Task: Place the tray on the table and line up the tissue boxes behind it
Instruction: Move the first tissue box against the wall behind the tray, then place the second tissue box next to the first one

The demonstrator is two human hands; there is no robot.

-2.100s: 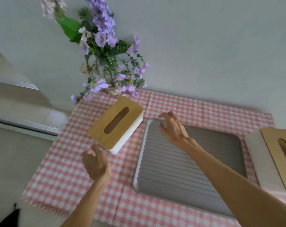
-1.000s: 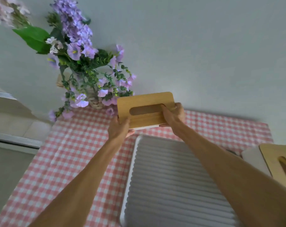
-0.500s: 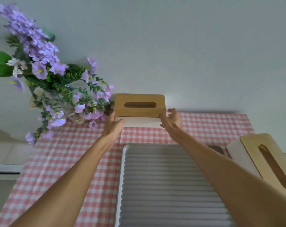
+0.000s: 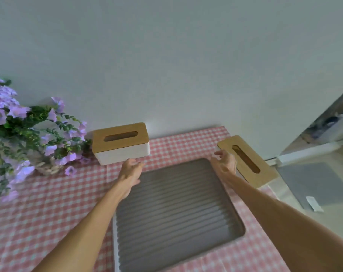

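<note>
A grey ribbed tray lies flat on the pink checked tablecloth. Behind its far left corner a white tissue box with a wooden lid stands against the wall. A second tissue box sits at the tray's right, angled, near the table's right edge. My left hand hovers just in front of the first box, fingers apart, holding nothing. My right hand is over the tray's far right corner, fingers spread, beside the second box's near left side and not gripping it.
A bunch of purple flowers in a woven pot fills the table's back left corner, close to the first box. The wall runs right behind the table. Beyond the right edge is the floor with a grey mat.
Both hands let go of the first tissue box, which now stands at the wall. My right hand moved right toward the second box. The camera view swung to the right.
</note>
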